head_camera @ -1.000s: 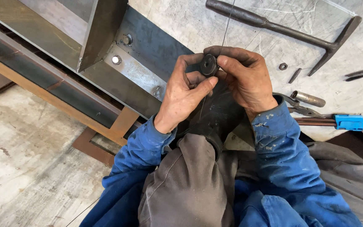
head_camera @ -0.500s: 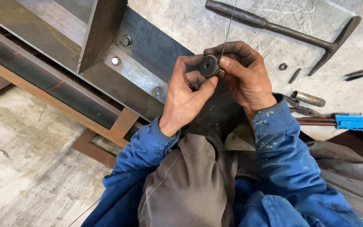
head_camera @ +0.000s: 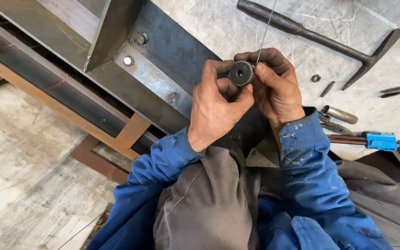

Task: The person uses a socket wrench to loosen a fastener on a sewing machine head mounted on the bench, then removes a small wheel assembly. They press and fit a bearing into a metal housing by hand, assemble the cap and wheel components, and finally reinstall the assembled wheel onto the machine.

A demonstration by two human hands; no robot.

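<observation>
— While both hands are meeting above the lap, what is sitting between them?

— A dark round ring (head_camera: 240,73) with a hole in its middle. The left hand (head_camera: 218,104) is pinching it with thumb and curled fingers, and the right hand (head_camera: 274,88) is closing on its other side.

— And the thin wire (head_camera: 265,32)?

— It is running up from the ring, beside the right fingertips.

— Anything lying nearby?

— A hammer (head_camera: 320,39) is lying on the scratched floor, a nut (head_camera: 315,78) just below it, and a steel beam (head_camera: 116,69) is stretching away to the left.
</observation>
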